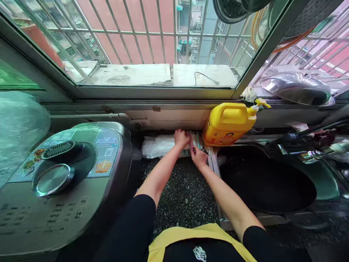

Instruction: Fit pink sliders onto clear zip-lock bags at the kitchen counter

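Note:
Clear plastic bags [159, 146] lie in a flat pile on the dark speckled counter, against the tiled wall under the window. My left hand [181, 138] rests at the right end of this pile, its fingers closed on the plastic. Close beside it, my right hand [199, 158] pinches the edge of a clear plastic bag with a pinkish strip [191, 141]. The strip runs between both hands. My fingertips partly hide what they grip.
A yellow pump jug [227, 123] stands right of my hands, behind the sink's edge. A large black wok [265, 178] fills the sink, near the faucet [309, 155]. To my left is a bulky grey cooker [89, 207]. A metal lid [297, 87] leans by the window.

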`<act>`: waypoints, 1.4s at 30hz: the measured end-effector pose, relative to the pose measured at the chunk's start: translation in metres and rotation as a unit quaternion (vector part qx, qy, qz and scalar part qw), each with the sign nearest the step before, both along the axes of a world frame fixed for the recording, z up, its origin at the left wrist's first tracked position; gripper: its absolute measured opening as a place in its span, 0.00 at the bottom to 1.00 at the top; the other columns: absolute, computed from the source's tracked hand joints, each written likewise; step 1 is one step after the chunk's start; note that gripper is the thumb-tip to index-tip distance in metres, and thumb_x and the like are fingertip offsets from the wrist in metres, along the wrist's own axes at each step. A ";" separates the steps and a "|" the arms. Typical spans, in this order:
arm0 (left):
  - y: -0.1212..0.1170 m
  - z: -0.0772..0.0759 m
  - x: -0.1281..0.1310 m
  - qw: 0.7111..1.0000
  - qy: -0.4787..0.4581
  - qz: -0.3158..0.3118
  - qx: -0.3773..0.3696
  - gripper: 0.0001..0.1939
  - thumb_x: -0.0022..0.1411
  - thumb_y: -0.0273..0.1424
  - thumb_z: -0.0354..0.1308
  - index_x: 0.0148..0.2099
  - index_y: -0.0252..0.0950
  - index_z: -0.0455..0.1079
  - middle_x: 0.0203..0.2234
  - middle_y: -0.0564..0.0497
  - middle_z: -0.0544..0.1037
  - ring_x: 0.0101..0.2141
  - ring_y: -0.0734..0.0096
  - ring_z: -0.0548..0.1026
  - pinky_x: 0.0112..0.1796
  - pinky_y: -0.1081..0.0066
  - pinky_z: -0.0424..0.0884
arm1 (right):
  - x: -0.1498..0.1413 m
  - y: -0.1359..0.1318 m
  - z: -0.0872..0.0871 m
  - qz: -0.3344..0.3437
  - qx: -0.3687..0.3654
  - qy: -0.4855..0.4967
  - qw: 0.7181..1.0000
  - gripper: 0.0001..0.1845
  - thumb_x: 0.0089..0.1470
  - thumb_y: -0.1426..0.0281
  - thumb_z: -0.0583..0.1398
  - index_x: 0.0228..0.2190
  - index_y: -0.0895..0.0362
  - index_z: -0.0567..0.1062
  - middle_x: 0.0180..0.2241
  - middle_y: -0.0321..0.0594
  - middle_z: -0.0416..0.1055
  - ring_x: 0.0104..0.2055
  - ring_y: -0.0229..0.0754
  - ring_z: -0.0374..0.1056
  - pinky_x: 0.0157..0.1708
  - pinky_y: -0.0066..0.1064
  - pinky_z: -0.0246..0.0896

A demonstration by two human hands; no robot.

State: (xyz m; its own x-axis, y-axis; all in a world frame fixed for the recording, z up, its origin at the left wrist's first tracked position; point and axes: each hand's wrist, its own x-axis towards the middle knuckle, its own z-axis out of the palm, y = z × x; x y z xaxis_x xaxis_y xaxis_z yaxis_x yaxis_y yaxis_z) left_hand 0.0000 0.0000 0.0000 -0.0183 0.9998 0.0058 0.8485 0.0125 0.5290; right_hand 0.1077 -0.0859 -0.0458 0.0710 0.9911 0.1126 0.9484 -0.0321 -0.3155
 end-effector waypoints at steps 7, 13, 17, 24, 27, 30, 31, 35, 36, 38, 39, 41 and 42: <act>-0.028 0.033 -0.001 0.991 -0.117 0.044 0.044 0.06 0.49 0.30 0.58 0.33 0.35 0.69 0.38 0.44 0.73 0.45 0.59 0.66 0.45 0.64 0.60 | 0.014 -0.020 0.018 0.069 0.138 0.041 0.987 0.14 0.56 0.65 0.52 0.38 0.61 0.71 0.29 0.46 0.75 0.27 0.42 0.70 0.27 0.28 0.56; -0.087 0.063 -0.020 0.956 -0.277 0.002 0.095 0.07 0.48 0.29 0.60 0.31 0.35 0.65 0.31 0.49 0.73 0.37 0.67 0.69 0.42 0.67 0.63 | 0.025 -0.065 0.060 0.118 0.251 0.125 0.952 0.10 0.56 0.66 0.51 0.35 0.58 0.69 0.29 0.42 0.73 0.27 0.39 0.68 0.30 0.30 0.60; -0.137 0.083 -0.032 0.935 -0.330 -0.009 0.127 0.08 0.50 0.31 0.59 0.32 0.35 0.65 0.31 0.50 0.72 0.36 0.69 0.69 0.42 0.68 0.63 | 0.024 -0.106 0.093 0.151 0.277 0.150 0.937 0.06 0.55 0.68 0.54 0.34 0.57 0.68 0.26 0.37 0.71 0.25 0.37 0.66 0.30 0.30 0.61; -0.219 0.102 -0.049 0.922 -0.362 -0.006 0.140 0.10 0.52 0.34 0.59 0.36 0.36 0.66 0.35 0.49 0.73 0.39 0.69 0.69 0.45 0.67 0.62 | 0.019 -0.170 0.120 0.193 0.275 0.192 0.922 0.06 0.53 0.71 0.56 0.36 0.56 0.69 0.27 0.37 0.71 0.26 0.37 0.65 0.29 0.31 0.61; -0.247 0.094 -0.056 0.922 -0.365 0.004 0.128 0.12 0.52 0.35 0.59 0.38 0.36 0.67 0.36 0.48 0.73 0.40 0.69 0.69 0.46 0.67 0.62 | 0.017 -0.191 0.119 0.215 0.252 0.216 0.918 0.10 0.53 0.73 0.56 0.39 0.56 0.70 0.30 0.39 0.72 0.28 0.38 0.66 0.30 0.32 0.62; -0.270 0.080 -0.062 0.924 -0.368 0.016 0.102 0.12 0.52 0.35 0.58 0.39 0.36 0.67 0.37 0.48 0.73 0.41 0.69 0.69 0.47 0.67 0.62 | 0.016 -0.208 0.114 0.227 0.221 0.238 0.918 0.10 0.53 0.73 0.56 0.39 0.55 0.71 0.32 0.40 0.72 0.31 0.39 0.67 0.32 0.32 0.63; -0.277 0.075 -0.063 0.924 -0.370 0.021 0.093 0.11 0.52 0.35 0.58 0.38 0.36 0.67 0.37 0.48 0.73 0.41 0.68 0.69 0.47 0.67 0.61 | 0.016 -0.212 0.112 0.228 0.210 0.247 0.918 0.10 0.53 0.74 0.56 0.39 0.55 0.71 0.32 0.40 0.72 0.32 0.39 0.68 0.32 0.32 0.63; -0.301 0.063 -0.069 0.924 -0.377 0.037 0.055 0.11 0.52 0.35 0.58 0.37 0.36 0.68 0.36 0.48 0.73 0.40 0.68 0.70 0.46 0.67 0.62 | 0.014 -0.228 0.101 0.222 0.170 0.285 0.917 0.10 0.53 0.74 0.55 0.39 0.54 0.72 0.34 0.40 0.72 0.35 0.39 0.68 0.34 0.32 0.65; -0.306 0.061 -0.070 0.923 -0.379 0.041 0.044 0.11 0.52 0.35 0.58 0.37 0.36 0.68 0.36 0.48 0.74 0.40 0.68 0.70 0.46 0.67 0.62 | 0.013 -0.231 0.099 0.220 0.162 0.293 0.916 0.10 0.54 0.74 0.55 0.39 0.54 0.72 0.34 0.40 0.72 0.36 0.39 0.68 0.35 0.32 0.65; -0.314 0.060 -0.073 0.921 -0.387 0.049 0.023 0.11 0.51 0.35 0.58 0.36 0.36 0.68 0.36 0.48 0.74 0.40 0.68 0.70 0.46 0.67 0.62 | 0.012 -0.237 0.094 0.218 0.150 0.304 0.915 0.10 0.54 0.74 0.55 0.38 0.54 0.71 0.35 0.40 0.71 0.37 0.40 0.68 0.36 0.32 0.65; -0.318 0.060 -0.074 0.918 -0.393 0.053 0.014 0.11 0.50 0.35 0.59 0.36 0.35 0.68 0.36 0.48 0.74 0.39 0.68 0.70 0.45 0.67 0.62 | 0.011 -0.238 0.092 0.220 0.145 0.308 0.914 0.10 0.54 0.75 0.55 0.38 0.54 0.71 0.35 0.40 0.71 0.37 0.39 0.68 0.37 0.32 0.65; -0.323 0.059 -0.077 0.910 -0.410 0.057 -0.003 0.11 0.50 0.36 0.58 0.35 0.35 0.67 0.37 0.48 0.75 0.39 0.68 0.71 0.45 0.67 0.63 | 0.009 -0.241 0.089 0.227 0.137 0.313 0.912 0.10 0.54 0.75 0.55 0.38 0.54 0.71 0.35 0.40 0.71 0.38 0.39 0.68 0.38 0.32 0.65; -0.325 0.059 -0.078 0.905 -0.421 0.057 -0.012 0.11 0.51 0.36 0.58 0.35 0.35 0.67 0.37 0.48 0.75 0.39 0.68 0.71 0.44 0.68 0.63 | 0.008 -0.241 0.088 0.231 0.134 0.314 0.911 0.10 0.54 0.75 0.55 0.38 0.54 0.71 0.35 0.40 0.71 0.38 0.39 0.68 0.38 0.32 0.65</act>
State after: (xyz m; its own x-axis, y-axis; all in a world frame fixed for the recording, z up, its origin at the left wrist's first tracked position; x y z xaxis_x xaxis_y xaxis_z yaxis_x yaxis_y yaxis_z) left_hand -0.0779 -0.3254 0.0591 -0.1094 0.9908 -0.0795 0.1375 0.0943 0.9860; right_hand 0.1158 -0.3274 0.0424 -0.2126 0.8744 0.4362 0.4717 0.4828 -0.7379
